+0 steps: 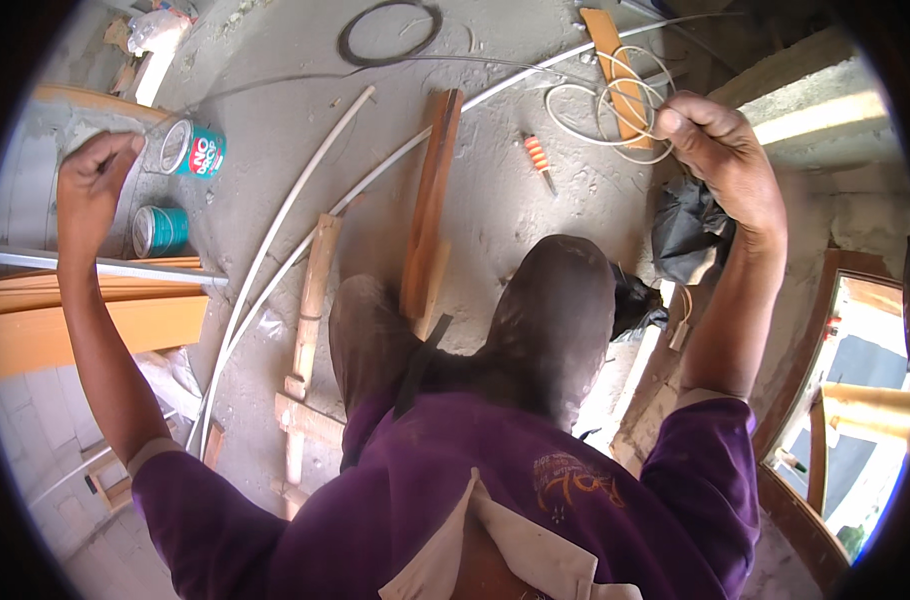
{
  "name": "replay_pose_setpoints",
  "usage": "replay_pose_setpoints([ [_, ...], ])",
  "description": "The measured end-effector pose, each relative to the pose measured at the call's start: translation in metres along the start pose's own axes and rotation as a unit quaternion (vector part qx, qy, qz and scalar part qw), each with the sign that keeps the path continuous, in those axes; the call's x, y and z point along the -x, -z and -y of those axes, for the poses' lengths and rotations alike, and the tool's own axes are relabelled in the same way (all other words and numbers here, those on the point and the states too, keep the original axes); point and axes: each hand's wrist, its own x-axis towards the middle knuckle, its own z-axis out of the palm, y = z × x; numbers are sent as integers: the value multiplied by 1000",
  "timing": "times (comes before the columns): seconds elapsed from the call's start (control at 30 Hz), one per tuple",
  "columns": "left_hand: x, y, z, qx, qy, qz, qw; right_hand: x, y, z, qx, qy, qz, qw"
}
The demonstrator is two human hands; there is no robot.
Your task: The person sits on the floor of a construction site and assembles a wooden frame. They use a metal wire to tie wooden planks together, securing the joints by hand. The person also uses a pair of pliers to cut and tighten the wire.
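My left hand (100, 170) is raised at the far left with its fingers pinched together. A thin dark wire (275, 79) runs from its fingertips across the floor toward the upper middle. At the upper right, my right hand (725, 150) is closed with thumb against fingers, at the edge of several loose loops of thin white cable (549, 106). These loops hang in front of an orange-brown board (604, 32). Between the hands, a screwdriver (537, 155) with an orange striped handle lies on the floor. A coil of dark wire (343, 45) rests at the top.
Two teal tins (211, 152) stand beside my left hand. Long white pipes (287, 215) curve across the floor. A brown wooden beam (433, 200) lies before my knees, with a wooden frame (311, 290) on its left. Black plastic (685, 235) sits below my right hand.
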Motion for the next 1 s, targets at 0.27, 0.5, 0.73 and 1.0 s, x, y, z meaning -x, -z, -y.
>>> replay_pose_setpoints([
  [0.27, 19, -75, 40, 305, 66, -103, 944, -40, 19, 4, -110, -3, -183, 977],
  [0.5, 9, -182, -29, 749, 293, -86, 588, -77, -60, -19, -470, -124, -161, 859],
  [0.73, 7, -231, -79, 785, 343, -30, 515, -98, -156, -5, -499, -169, -32, 849],
  [1.0, -20, -203, -47, 781, 310, -38, 541, -87, -141, -32, -296, -168, 78, 937],
])
